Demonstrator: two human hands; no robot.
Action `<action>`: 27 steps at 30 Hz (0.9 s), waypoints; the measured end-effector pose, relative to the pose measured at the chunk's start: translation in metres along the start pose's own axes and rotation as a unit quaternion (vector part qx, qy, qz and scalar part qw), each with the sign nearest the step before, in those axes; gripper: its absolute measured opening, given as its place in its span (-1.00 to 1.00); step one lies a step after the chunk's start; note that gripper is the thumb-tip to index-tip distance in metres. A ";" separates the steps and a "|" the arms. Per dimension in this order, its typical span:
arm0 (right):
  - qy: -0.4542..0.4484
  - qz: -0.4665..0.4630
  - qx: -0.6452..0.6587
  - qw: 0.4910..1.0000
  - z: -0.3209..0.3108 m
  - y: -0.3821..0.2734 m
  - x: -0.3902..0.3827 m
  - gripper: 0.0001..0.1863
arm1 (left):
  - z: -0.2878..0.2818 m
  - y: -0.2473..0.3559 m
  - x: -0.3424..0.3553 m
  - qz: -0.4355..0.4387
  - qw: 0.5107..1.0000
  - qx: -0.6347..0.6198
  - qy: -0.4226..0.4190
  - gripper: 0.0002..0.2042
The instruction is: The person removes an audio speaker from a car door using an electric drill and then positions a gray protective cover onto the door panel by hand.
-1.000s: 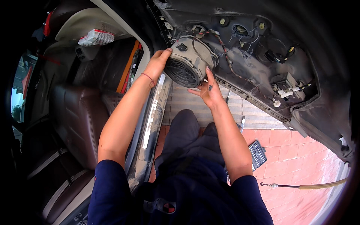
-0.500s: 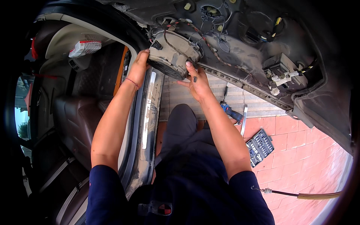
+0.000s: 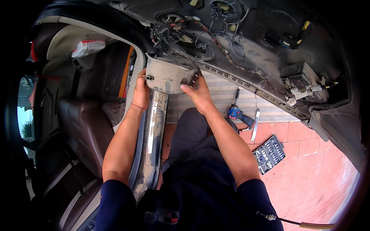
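Note:
A dusty grey-beige car door speaker (image 3: 169,77) with a round housing is held between my hands, just in front of the door. My left hand (image 3: 141,90) grips its left side, the fingers partly hidden behind the housing. On the right side, my right hand (image 3: 199,94) has the thumb against the housing wall and the fingers around the edge. Behind the speaker, the stripped door (image 3: 262,57) shows a round opening (image 3: 194,45) with wires around it. A wiring harness (image 3: 219,48) runs along the door from there.
A dirty door sill (image 3: 156,127) lies beside my knee, with a brown car seat (image 3: 83,127) to the left. On the ground at right are a blue cordless power tool (image 3: 237,113), a flat metal bar (image 3: 255,125) and an open socket set (image 3: 269,154). A cable (image 3: 287,220) hangs at lower right.
Both hands have drawn the speaker toward me and tilted it, so its side wall now shows. The door opening behind it has come into sight, and the view has shifted slightly.

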State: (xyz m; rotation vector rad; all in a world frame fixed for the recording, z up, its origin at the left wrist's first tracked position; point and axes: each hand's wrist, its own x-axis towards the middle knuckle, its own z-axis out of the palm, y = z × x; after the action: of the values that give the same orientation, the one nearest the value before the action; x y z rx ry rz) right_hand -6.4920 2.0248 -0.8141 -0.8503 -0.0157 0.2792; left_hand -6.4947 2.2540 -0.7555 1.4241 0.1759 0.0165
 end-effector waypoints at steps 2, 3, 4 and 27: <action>-0.031 0.009 0.009 0.999 0.001 -0.001 -0.003 0.10 | -0.009 0.001 -0.004 -0.002 0.999 0.044 -0.011 -0.42; -0.028 0.003 -0.001 1.000 0.000 0.005 -0.010 0.07 | -0.012 0.001 -0.007 -0.004 0.998 0.066 -0.016 -0.41; -0.025 -0.014 -0.016 0.999 -0.003 0.009 -0.015 0.04 | -0.001 0.006 -0.014 0.000 0.998 0.064 0.009 -0.41; -0.125 0.013 0.005 0.992 0.087 -0.018 -0.086 -0.04 | -0.074 0.085 -0.114 -0.010 1.000 -0.019 0.003 -0.35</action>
State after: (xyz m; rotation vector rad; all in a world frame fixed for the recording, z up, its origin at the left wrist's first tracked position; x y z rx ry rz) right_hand -6.5814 2.0569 -0.7349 -0.8013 -0.2369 0.4091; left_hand -6.6086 2.3257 -0.6696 1.3841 0.1931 0.0074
